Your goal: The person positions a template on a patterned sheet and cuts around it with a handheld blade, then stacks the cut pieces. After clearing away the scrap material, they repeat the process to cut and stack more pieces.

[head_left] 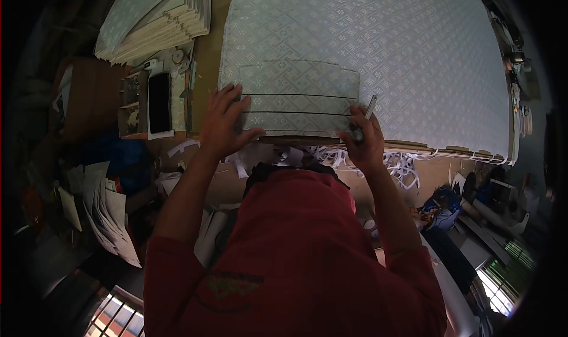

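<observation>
A pale patterned sheet (426,77) covers the large work surface. On its near left part lie cut pieces of the same pattern: a wide piece (299,80) with a shaped top edge, and narrow strips (296,105) below it, parted by dark lines. My left hand (228,121) rests with fingers spread on the left ends of the strips. At their right ends is my right hand (367,141), its fingers curled around a knife (371,107) with a slim silver end pointing up and away. Its fingertips also touch the strips' right edge.
A stack of patterned sheets (157,26) stands at the far left. Below it are a black phone (160,102) and a wooden compartment box (132,103). White paper offcuts (402,168) hang under the front edge. More papers (103,210) are at lower left.
</observation>
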Demonstrator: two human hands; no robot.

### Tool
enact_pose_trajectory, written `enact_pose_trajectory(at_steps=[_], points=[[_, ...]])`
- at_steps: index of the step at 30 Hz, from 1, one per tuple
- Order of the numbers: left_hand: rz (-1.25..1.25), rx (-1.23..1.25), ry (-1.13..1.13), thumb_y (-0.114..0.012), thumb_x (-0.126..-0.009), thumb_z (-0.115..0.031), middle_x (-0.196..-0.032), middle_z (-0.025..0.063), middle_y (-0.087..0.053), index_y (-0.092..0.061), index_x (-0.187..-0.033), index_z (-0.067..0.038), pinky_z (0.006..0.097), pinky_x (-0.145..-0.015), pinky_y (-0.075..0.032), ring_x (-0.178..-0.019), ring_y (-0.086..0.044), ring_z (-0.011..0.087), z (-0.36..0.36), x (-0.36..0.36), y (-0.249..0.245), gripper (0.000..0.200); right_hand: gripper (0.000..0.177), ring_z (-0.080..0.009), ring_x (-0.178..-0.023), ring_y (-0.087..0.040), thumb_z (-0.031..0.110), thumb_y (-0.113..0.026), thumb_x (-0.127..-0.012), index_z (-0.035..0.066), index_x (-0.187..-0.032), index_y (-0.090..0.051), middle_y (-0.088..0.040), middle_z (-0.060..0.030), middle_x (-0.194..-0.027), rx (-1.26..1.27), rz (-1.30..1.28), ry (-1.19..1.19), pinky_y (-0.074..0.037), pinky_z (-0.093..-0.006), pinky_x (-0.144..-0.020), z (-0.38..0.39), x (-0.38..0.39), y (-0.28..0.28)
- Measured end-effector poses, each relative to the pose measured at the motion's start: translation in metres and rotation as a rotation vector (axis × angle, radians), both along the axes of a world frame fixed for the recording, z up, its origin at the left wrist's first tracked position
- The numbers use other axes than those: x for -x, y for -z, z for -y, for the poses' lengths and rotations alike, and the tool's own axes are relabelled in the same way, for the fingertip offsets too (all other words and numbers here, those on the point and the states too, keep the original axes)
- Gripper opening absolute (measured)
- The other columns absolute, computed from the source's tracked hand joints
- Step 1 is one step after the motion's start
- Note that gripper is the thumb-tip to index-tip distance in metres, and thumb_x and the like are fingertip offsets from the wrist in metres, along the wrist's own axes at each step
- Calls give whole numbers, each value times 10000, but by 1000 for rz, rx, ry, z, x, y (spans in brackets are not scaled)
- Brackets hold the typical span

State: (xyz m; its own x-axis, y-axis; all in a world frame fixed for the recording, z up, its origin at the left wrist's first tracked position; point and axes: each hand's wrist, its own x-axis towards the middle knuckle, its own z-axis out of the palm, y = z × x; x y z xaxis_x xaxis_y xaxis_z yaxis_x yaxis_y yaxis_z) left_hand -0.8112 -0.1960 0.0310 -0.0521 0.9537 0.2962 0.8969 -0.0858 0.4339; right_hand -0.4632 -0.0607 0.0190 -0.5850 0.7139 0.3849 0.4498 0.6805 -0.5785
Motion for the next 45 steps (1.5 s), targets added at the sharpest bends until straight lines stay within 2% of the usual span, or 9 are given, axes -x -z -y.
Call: enact_pose_trajectory(at_steps=[12, 18, 24, 27, 42, 45], points=[[-16, -5, 5, -915, -687, -479, -1460, 178, -561, -669, -1244, -66, 612, -1183, -322, -1412, -479, 396, 0, 1, 5, 735, 503, -441, -1254, -614, 106, -890, -755, 49, -1147, -580, -684, -214, -1317, -7, -7, -13, -527, -486, -1012, -1, -1, -2], [-11, -11, 12, -921, -680, -478, -1479, 179, -547, -663, -1247, -59, 617, -1183, -315, -1417, -473, 397, 0, 3, 7, 751, 485, -442, -1207, -632, 104, -886, -742, 28, -1121, -593, -690, -211, -1293, -16, -24, -16, -532, -491, -1005, -1, 0, -1], [-16, -20, 12, -923, -679, -471, -1477, 177, -548, -662, -1250, -64, 613, -1186, -314, -1413, -474, 396, 0, 3, 7, 748, 504, -435, -1251, -619, 103, -897, -746, 52, -1139, -585, -691, -208, -1308, -4, -13, -10, -533, -478, -1009, -1, 1, -3], [-3, -8, 11, -923, -680, -466, -1470, 176, -552, -663, -1249, -68, 612, -1187, -314, -1410, -476, 397, -1, 3, 6, 741, 485, -428, -1212, -636, 101, -892, -731, 32, -1114, -601, -699, -195, -1284, -16, -11, 0, -538, -482, -1003, 0, 1, -2], [3, 5, 4, -906, -709, -478, -1477, 175, -545, -670, -1249, -71, 604, -1185, -322, -1417, -469, 396, 0, 2, 1, 716, 483, -433, -1232, -631, 116, -891, -757, 51, -1136, -599, -695, -221, -1298, -19, -10, -1, -532, -486, -1001, 0, 1, 0], [-10, 7, -1, -907, -710, -480, -1478, 175, -544, -670, -1258, -71, 601, -1189, -320, -1420, -466, 395, 0, 1, 1, 724, 511, -419, -1292, -598, 97, -895, -762, 58, -1154, -570, -674, -195, -1351, -12, -5, -12, -517, -478, -1036, 0, 0, 2]])
